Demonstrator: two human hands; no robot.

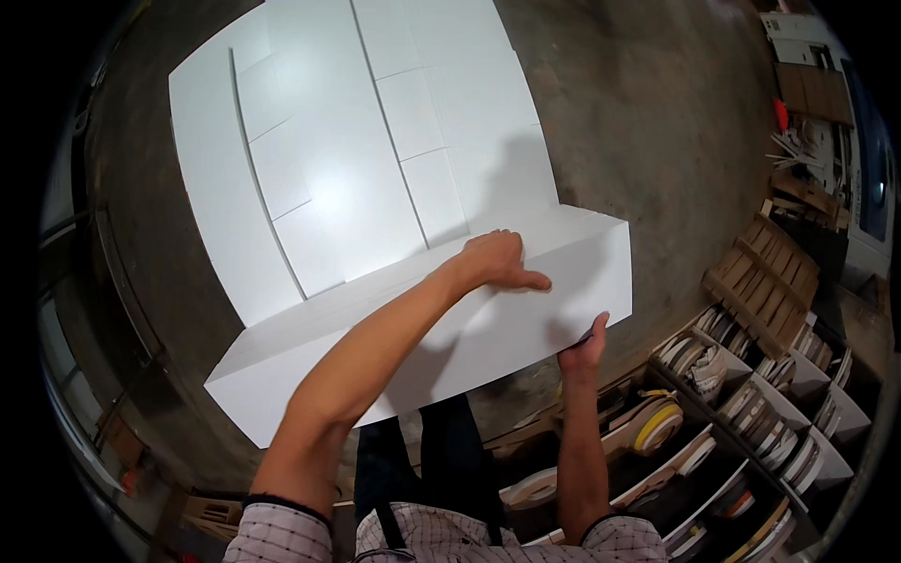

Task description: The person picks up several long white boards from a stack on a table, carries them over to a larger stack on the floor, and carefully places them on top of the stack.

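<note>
A long white panel block lies across in front of me, its broad face toward me. Faint lines run along its upper side; whether it is one piece or several panels together, I cannot tell. My left hand grips its upper edge right of the middle, fingers bent over the top and thumb against the face. At the lower right edge, my right hand holds the block, thumb up on the face, its fingers hidden beneath. Beyond the block, and touching it, spreads a broad surface of white panels with dark gaps between some of them.
To the right, a divided rack holds several rolls of edge banding. A wooden pallet leans behind it. Machinery stands at the far right. Concrete floor surrounds the panels.
</note>
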